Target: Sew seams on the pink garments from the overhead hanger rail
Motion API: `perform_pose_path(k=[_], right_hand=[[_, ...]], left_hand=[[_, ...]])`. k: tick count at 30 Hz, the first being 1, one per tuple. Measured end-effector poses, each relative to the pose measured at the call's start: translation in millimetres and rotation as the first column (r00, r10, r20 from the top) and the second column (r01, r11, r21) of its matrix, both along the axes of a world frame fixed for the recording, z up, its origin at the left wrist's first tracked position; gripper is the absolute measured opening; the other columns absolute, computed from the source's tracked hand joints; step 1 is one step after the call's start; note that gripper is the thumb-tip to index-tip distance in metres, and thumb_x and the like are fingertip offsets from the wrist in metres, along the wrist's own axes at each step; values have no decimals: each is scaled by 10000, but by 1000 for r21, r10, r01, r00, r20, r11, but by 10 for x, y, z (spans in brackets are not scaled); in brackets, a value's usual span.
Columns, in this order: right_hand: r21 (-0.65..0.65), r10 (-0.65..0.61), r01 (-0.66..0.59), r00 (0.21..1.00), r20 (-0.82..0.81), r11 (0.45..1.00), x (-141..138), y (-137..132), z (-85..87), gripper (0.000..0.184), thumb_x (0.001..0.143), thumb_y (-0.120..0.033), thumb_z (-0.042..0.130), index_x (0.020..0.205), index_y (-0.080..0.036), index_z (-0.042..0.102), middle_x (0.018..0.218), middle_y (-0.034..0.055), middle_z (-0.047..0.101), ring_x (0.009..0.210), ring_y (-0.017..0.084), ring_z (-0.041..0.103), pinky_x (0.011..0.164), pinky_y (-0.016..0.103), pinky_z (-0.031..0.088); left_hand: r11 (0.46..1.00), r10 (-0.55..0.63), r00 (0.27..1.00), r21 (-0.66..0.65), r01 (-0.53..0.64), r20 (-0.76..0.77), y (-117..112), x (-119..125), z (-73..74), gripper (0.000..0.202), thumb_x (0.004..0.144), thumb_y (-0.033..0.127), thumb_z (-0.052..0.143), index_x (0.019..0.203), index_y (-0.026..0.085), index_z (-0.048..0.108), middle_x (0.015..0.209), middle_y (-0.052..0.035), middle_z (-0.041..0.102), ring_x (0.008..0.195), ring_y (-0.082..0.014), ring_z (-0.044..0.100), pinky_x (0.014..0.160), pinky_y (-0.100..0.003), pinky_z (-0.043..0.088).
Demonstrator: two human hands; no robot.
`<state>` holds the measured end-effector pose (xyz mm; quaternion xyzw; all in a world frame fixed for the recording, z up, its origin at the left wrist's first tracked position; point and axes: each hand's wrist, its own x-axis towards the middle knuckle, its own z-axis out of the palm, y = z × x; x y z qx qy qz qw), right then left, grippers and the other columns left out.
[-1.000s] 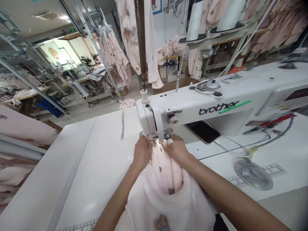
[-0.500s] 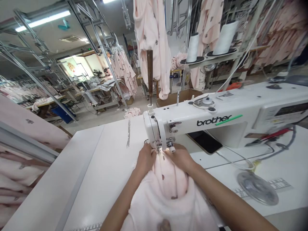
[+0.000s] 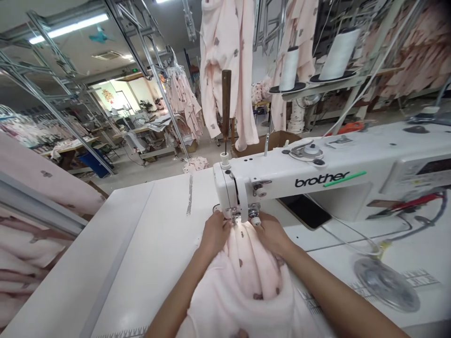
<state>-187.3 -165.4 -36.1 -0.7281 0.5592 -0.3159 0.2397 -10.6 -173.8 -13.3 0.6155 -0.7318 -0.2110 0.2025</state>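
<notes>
A pale pink fleece garment [image 3: 246, 286] with small dark motifs runs from the near table edge up to the needle area of a white Brother sewing machine [image 3: 275, 176]. On the needle's left side, my left hand [image 3: 214, 232] is closed on the garment's edge with bent fingers. My right hand [image 3: 273, 234] grips the cloth on the other side, close under the tension knobs; the machine head partly hides its fingertips. Between both hands the fabric lies in lengthwise folds, lit by the machine's lamp.
A dark phone [image 3: 306, 211] lies under the machine arm. To the right is a clear plastic disc [image 3: 386, 284]. A wooden-handled tool [image 3: 226, 101] stands upright on the machine head. Thread cones [image 3: 340, 54] and hanging pink garments [image 3: 229, 70] are behind; more cloth [image 3: 28, 263] hangs at left.
The view has shifted slightly, so the machine appears a little further right. Both hands stay beside the needle on the garment, whose folds have changed slightly.
</notes>
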Motion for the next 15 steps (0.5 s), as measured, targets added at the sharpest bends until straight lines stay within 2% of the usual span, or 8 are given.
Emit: perform_pose_path(k=[7,11,15], right_hand=[[14,-2,2,1000,-13,1000,-9,11,5,432,910,-419,178,944,-174,532,907,105,623,857,255,568,706,311,398],[29,30,-29,999,-15,999,-21,34,18,444,929,-426,172,903,-180,540,852,75,619,771,217,572,666,282,399],[50,32,-30,999,-40,998,-1,56,22,318,884,-447,378,868,-180,550,861,58,623,751,206,582,646,267,404]], left_hand=[[1000,-10,1000,12,10,-14,26,-18,10,141,802,136,419,834,162,553,894,-64,597,836,-188,580,732,-276,422],[1000,-5,1000,7,5,-22,39,-16,8,144,818,161,415,799,162,558,893,-72,598,829,-187,585,752,-281,428],[999,-33,999,-5,33,-36,38,-2,-6,168,814,158,420,875,167,576,944,-78,607,921,-200,583,796,-282,428]])
